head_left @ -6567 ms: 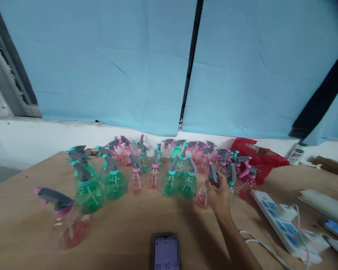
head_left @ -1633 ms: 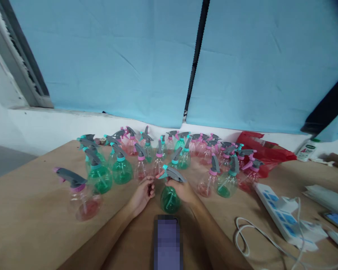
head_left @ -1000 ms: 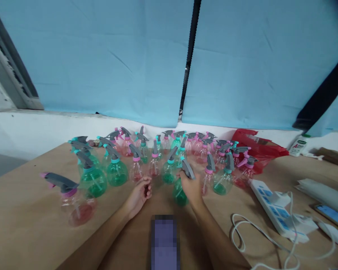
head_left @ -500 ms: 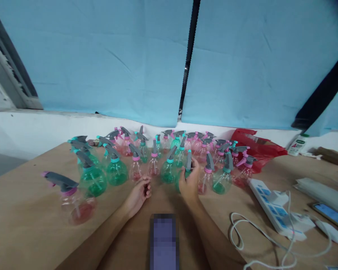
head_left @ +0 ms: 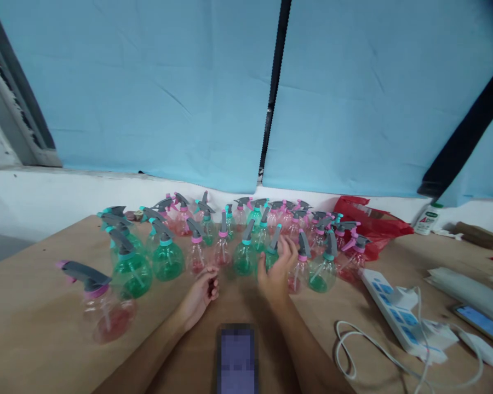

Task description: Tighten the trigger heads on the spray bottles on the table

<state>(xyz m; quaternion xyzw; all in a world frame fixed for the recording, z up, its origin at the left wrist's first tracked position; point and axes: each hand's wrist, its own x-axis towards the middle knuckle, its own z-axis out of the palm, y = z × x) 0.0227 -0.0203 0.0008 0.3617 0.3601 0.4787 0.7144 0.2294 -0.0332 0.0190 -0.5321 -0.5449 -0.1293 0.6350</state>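
Observation:
My right hand (head_left: 277,271) is at the front of the group of spray bottles, thumb and fingers apart around a green spray bottle (head_left: 273,244) with a grey trigger head. The hand partly hides that bottle's body, and any contact is hard to make out. My left hand (head_left: 198,298) rests lower and to the left with its fingers loosely curled, nothing visible in them. Just beyond it stands a pink spray bottle (head_left: 197,254). Another green spray bottle (head_left: 244,257) is between the hands, and a clear one with a pink collar (head_left: 302,268) is right of my right hand.
Several more green and pink spray bottles crowd the table toward the wall. One pink bottle (head_left: 109,317) stands apart at front left. A phone-like dark object (head_left: 237,361) is at front centre. On the right are a power strip (head_left: 390,312), white cables, a mouse (head_left: 487,350) and a red bag (head_left: 378,232).
My right thumb and fingers have spread wider around the green spray bottle, whose trigger head now slants to the right. My left hand stays curled. The view has shifted slightly.

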